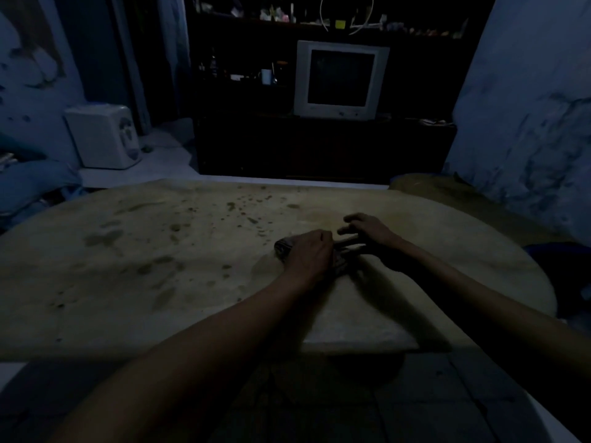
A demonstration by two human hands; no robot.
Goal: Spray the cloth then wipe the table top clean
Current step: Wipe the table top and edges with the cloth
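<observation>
A dark, bunched-up cloth (282, 248) lies on the pale stone table top (128, 282), right of its middle. My left hand (308, 254) sits on the cloth with its fingers curled over it, gripping it. My right hand (367, 230) is just to the right of it, fingers stretched out toward the left, and its lower fingers touch the cloth's right end. Dark spots and smears mark the table's left and far parts. No spray bottle shows in the dim view.
Beyond the table stands a dark cabinet (319, 148) with an old white monitor (340, 79) on it. A white appliance (102, 135) sits on the floor at far left. A brownish seat (447, 196) adjoins the table's right side. The tiled floor (431, 394) lies below the near edge.
</observation>
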